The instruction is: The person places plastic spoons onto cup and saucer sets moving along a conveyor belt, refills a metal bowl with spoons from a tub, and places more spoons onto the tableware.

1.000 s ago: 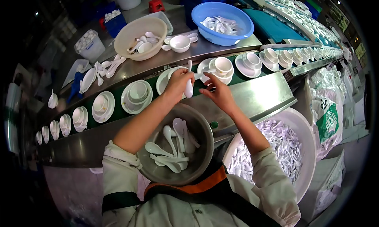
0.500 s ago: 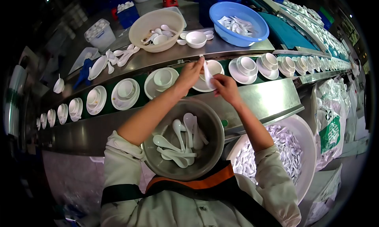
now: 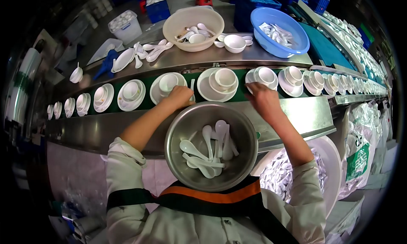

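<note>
I have the left hand at the middle of the frame, against the near edge of a white plate with a small bowl on it. Its fingers are curled in. A white ceramic spoon stands just beside the knuckles, over the green conveyor belt; I can't tell from here whether the fingers grip it or it lies loose. The right hand, right of centre, reaches to the near rim of another plate-and-bowl set, fingers bent downward; their tips are hidden from me, so I can't say if they hold anything. Between the hands sits a third stacked set, which neither touches.

I judge the work to be well under way but far from finished. Several loose spoons already lie in the steel basin at centre, and a large heap of what look like spoons fills much of the pale tub at lower right. Left to handle, as I read it, is the long row of sets running toward both sides of the frame.
</note>
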Motion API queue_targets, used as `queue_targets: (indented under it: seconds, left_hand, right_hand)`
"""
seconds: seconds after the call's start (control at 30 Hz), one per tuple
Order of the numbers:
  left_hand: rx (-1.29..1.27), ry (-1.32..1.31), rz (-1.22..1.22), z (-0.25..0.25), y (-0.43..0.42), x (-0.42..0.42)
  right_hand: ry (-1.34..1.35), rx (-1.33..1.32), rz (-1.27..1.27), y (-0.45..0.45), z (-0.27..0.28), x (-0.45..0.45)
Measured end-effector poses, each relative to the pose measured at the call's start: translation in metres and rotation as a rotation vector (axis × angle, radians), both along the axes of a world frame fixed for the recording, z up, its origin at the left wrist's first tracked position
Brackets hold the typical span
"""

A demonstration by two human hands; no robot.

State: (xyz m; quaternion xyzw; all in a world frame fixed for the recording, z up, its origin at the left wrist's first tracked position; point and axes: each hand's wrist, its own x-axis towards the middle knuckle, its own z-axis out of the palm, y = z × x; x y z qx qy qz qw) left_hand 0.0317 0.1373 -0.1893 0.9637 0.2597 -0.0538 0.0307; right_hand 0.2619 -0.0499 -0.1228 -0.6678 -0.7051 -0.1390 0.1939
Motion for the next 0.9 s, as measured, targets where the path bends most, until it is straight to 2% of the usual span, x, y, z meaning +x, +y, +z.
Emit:
queue_targets:
  seconds: [0.03,0.07,0.1,0.13,0.2,0.23,0.3,0.33,0.4,0.47,0.53,0.6,0.63,0.67,0.7,0.73,0.77,0.8,0.87,0.9]
  left_hand:
    - [-0.014,-0.020,-0.015,-0.002,0.000,-0.006]
    - [-0.016,-0.016,-0.014,-0.011,0.000,-0.010]
    - [0.019,-0.024,0.088,-0.024,0.002,-0.013]
    - [0.056,-0.032,0.191,-0.029,0.003,-0.016]
    - [0.077,-0.067,0.268,-0.037,0.003,-0.022]
    - [0.097,-0.103,0.346,-0.039,0.003,-0.024]
    - [0.113,-0.075,0.377,-0.043,0.010,-0.034]
    - [0.128,-0.044,0.402,-0.043,0.014,-0.040]
    - [0.122,-0.261,0.434,-0.034,0.012,-0.059]
    - [0.058,-0.386,0.460,-0.009,-0.003,-0.065]
    - [0.083,-0.433,0.389,-0.004,-0.015,-0.061]
    - [0.115,-0.478,0.332,-0.009,-0.020,-0.055]
    - [0.098,-0.506,0.280,-0.017,-0.019,-0.050]
    - [0.082,-0.533,0.226,-0.024,-0.017,-0.045]
    - [0.063,-0.541,0.221,-0.035,-0.012,-0.041]
    - [0.058,-0.541,0.216,-0.036,-0.011,-0.038]
    - [0.010,-0.534,0.212,-0.037,-0.009,-0.037]
    - [-0.040,-0.523,0.211,-0.037,-0.009,-0.036]
    - [-0.112,-0.521,0.283,-0.035,-0.005,-0.045]
    - [-0.075,-0.526,0.265,-0.030,-0.004,-0.051]
  right_hand:
    - [0.012,-0.053,0.182,-0.003,0.009,-0.023]
    - [-0.084,-0.075,0.366,-0.003,0.007,-0.043]
    - [-0.184,-0.095,0.551,-0.005,0.004,-0.058]
    - [-0.185,-0.094,0.552,-0.008,-0.007,-0.067]
    - [-0.426,-0.139,0.680,-0.008,-0.031,-0.080]
    - [-0.428,-0.140,0.682,-0.009,-0.032,-0.080]
    - [-0.493,-0.400,0.704,-0.009,-0.030,-0.079]
    - [-0.496,-0.403,0.703,-0.010,-0.025,-0.078]
    - [-0.440,-0.392,0.621,-0.019,-0.008,-0.069]
    - [-0.216,-0.198,0.559,-0.022,0.012,-0.047]
    - [0.079,-0.167,0.205,-0.022,0.029,-0.027]
    - [0.283,-0.059,-0.029,-0.011,0.017,0.009]
    - [0.252,-0.041,-0.158,-0.006,-0.004,0.036]
    - [0.261,-0.091,-0.240,-0.003,-0.025,0.063]
    - [0.469,-0.294,-0.422,-0.003,-0.030,0.073]
    - [0.489,-0.325,-0.489,-0.002,-0.047,0.091]
    - [0.409,-0.288,-0.481,-0.001,-0.071,0.111]
    - [0.332,-0.255,-0.473,-0.001,-0.073,0.112]
    - [0.446,-0.150,-0.413,-0.003,-0.077,0.115]
    - [0.379,-0.227,-0.406,-0.001,-0.073,0.117]
